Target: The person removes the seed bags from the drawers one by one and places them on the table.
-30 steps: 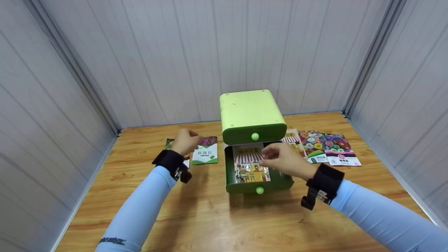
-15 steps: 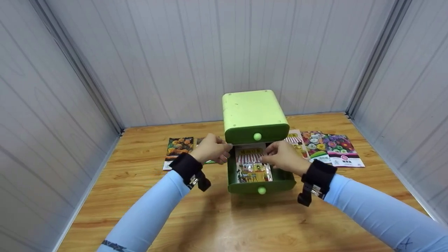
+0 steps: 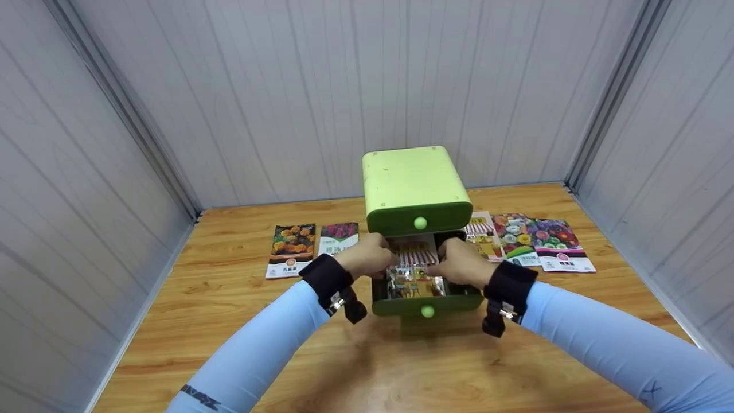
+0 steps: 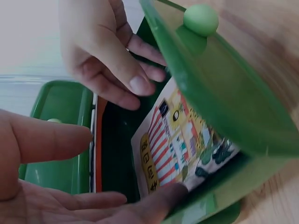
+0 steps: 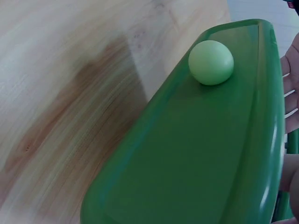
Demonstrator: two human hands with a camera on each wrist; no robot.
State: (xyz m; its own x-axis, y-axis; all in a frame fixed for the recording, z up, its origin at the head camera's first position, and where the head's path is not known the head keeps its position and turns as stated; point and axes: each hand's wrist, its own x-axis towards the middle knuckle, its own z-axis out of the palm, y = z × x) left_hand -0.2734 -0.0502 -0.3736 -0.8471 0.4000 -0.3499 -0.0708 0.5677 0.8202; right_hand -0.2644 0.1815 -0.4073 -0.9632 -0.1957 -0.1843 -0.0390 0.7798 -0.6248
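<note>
A green drawer point(image 3: 401, 308) is pulled out of the lower part of a light-green desktop cabinet point(image 3: 413, 178). Flat inside lies a printed packet point(image 3: 417, 285) with a striped awning and a shop scene. My left hand point(image 3: 370, 256) reaches in at the drawer's left side; in the left wrist view its thumb stands apart and one extended fingertip touches or overlaps the packet's edge. My right hand point(image 3: 465, 264) is in at the right side, fingers loosely bent and thumb over the packet. Neither visibly pinches it. The right wrist view mostly shows the drawer front point(image 5: 187, 140) and its round knob point(image 5: 211, 62).
Two flower seed packets, one orange point(image 3: 291, 252) and one magenta point(image 3: 338, 238), lie left of the cabinet. To its right lie another awning packet point(image 3: 483, 235) and two flower packets point(image 3: 516, 241), point(image 3: 562, 244). The upper drawer point(image 3: 395, 221) is closed. Pale panel walls point(image 3: 275, 115) enclose the wooden table point(image 3: 229, 321).
My left hand has moved right, from above the left seed packets into the drawer. My right hand has lowered slightly into the drawer. The packet in the drawer looks unmoved.
</note>
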